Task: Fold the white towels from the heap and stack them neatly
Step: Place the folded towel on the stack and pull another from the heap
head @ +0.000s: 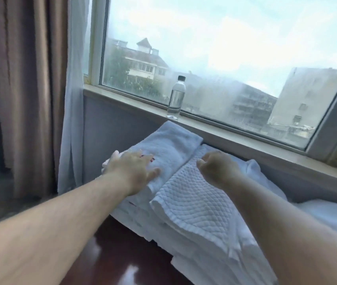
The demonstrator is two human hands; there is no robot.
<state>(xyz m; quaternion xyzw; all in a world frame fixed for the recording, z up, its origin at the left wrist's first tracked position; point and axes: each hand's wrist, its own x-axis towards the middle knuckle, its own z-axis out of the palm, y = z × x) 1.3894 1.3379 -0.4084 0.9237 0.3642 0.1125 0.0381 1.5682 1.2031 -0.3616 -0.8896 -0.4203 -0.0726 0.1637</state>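
Below the window (204, 58), 1 folded towel (163, 149) tops the stack. Left hand (131, 168) presses it, fingers (114, 156) spread, to smooth it. Right hand (219, 169) curls over the bumpy towel (194, 202); I cannot tell if it pinches.

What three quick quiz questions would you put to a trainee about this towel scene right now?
1. True or false: the left hand rests open on the plain folded towel.
2. Where does the water bottle stand? A: on the windowsill. B: on the dark table. C: on the towels.
3. Short answer: what texture has the second towel by the right hand?

Key: 1 true. 2 A. 3 waffle-like diamond weave.
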